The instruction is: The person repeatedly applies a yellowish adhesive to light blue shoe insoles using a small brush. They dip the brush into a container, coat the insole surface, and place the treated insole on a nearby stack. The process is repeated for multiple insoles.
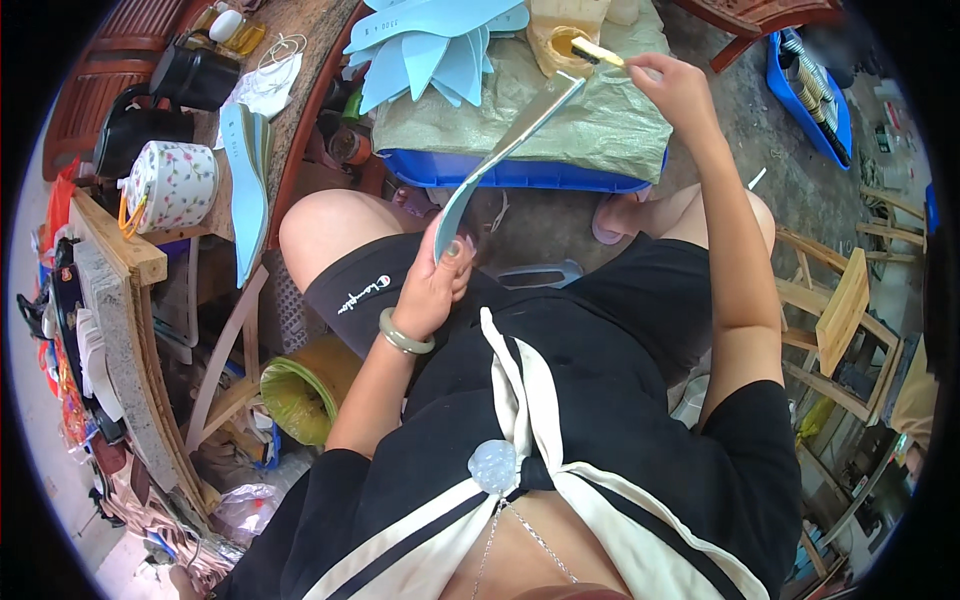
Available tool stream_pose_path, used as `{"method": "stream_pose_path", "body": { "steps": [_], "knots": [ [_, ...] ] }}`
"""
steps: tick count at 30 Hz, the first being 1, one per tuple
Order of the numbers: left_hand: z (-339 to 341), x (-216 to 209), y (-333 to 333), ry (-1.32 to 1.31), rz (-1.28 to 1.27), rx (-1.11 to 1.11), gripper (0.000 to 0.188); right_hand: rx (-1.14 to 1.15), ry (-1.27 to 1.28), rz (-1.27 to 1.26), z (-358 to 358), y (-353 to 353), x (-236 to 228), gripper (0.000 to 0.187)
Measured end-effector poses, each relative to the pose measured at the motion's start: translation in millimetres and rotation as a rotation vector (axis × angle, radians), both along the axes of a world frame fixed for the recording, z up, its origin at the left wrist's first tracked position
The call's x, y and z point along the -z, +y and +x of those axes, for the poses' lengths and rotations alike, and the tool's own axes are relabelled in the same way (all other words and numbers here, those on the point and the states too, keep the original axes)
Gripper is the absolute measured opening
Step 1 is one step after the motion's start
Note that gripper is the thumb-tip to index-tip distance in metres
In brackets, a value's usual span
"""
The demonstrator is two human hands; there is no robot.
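Observation:
My left hand [435, 285] is closed around one end of a curved, light blue insole board [462, 205], which tilts up and away from me with its edge toward me. Between the fingers of my right hand [675, 95] is a small pale-handled brush [603, 54] with dark bristles. Its head is at the opening of a crusted, yellowish container [549, 58], just beyond the board's far tip; whether the bristles touch the container is unclear. A fanned pile of light blue insole boards [425, 55] lies left of the container.
Greenish sacking [610, 130] covers a blue crate [500, 172] before my knees. More insole boards [248, 185] hang over the table edge at left, near a floral pot [175, 185]. A yellow-green bin [300, 400] stands by my left leg. Wooden frames [845, 310] are at right.

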State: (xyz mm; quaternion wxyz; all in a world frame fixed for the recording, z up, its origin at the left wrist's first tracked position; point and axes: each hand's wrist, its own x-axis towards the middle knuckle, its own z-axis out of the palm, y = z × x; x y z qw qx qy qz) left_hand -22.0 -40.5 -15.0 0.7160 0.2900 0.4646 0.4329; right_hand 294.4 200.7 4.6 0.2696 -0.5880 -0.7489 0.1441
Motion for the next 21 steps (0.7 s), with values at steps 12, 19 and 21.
{"method": "stream_pose_path", "body": {
  "steps": [12, 19, 21],
  "knots": [
    [-45, -39, 10, 1.226, 0.438, -0.332, 0.022, -0.084, -0.331, 0.054, -26, 22, -13, 0.020],
    [-21, -50, 38, 0.681, 0.310, -0.355, 0.026, -0.022, -0.235, 0.104, -13, -26, -9, 0.019],
    [-17, -57, 48, 0.466, 0.241, -0.306, 0.026, -0.020, -0.227, 0.024, -5, -47, -7, 0.018]
  ]
}}
